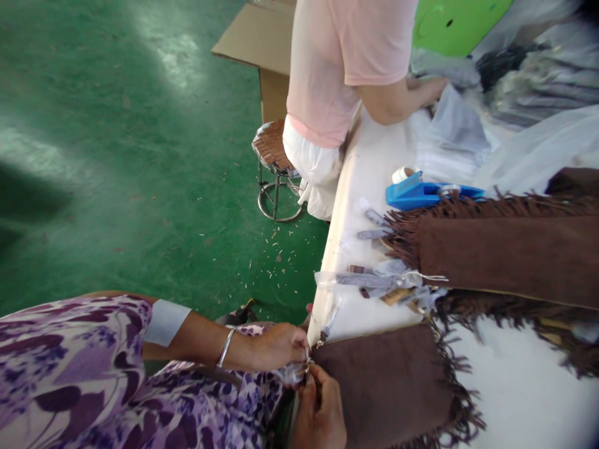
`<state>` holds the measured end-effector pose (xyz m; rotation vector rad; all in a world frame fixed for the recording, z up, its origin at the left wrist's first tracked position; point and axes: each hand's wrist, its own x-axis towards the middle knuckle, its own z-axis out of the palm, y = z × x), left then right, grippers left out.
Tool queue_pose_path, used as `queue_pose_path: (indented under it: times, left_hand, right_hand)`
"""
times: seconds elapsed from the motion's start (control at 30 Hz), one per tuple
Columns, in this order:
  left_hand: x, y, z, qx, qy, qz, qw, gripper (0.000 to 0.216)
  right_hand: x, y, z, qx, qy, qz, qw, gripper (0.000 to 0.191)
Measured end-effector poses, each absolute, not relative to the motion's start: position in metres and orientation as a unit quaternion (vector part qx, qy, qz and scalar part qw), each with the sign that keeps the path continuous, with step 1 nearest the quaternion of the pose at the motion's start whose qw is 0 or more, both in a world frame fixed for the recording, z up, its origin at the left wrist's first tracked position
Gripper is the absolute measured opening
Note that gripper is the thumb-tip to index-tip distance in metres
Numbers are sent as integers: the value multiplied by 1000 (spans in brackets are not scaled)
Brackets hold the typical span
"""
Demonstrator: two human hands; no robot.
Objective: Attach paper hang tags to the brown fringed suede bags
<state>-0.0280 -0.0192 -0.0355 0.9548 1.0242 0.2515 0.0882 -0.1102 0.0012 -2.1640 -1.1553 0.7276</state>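
Note:
A brown fringed suede-like piece, which looks like a bag, lies flat at the table's edge. My left hand, with a silver bangle on the wrist, comes in from the left. Its fingers are pinched around a small gold-coloured metal clasp at the piece's near corner. My right hand meets it from below, thumb and fingertips closed on the same clasp. Clear plastic wrap hangs below my left hand. Another metal fitting with a wrapped strap end lies just above. The clasp's exact shape is partly hidden by fingers.
Another fringed brown piece lies farther right, near plastic-wrapped straps. Beyond are a blue tape dispenser and a co-worker in a pink shirt handling white sheets. A stool and cardboard box stand on the green floor.

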Motion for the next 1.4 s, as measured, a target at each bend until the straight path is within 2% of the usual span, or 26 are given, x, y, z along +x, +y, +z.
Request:
queue_pose_path:
  times: [0.4, 0.6, 0.83, 1.0, 1.1, 1.27, 1.4]
  left_hand:
    - [-27, -20, -35, 504, 457, 121, 723, 13]
    - [-26, -20, -41, 387, 502, 146, 759, 16]
    - [-39, -4, -14, 203, 503, 186, 819, 25]
    - [-37, 13, 1, 256, 441, 243, 825, 23]
    - [-29, 22, 9, 308, 411, 258, 818, 24]
    - [-13, 32, 17, 393, 348, 255, 812, 24]
    - [-3, 37, 17, 410, 311, 252, 820, 23]
  right_hand:
    - [86, -110, 2, -808, -446, 261, 282, 34]
    - [83, -116, 6, -842, -415, 222, 266, 39]
    - [87, -120, 2, -839, -429, 178, 284, 39]
    - [96, -117, -2, -826, -454, 159, 293, 41]
    - [101, -108, 0, -812, -466, 176, 306, 40]
    - [109, -91, 2, -768, -471, 285, 328, 40]
    - [113, -86, 1, -766, -442, 326, 334, 42]
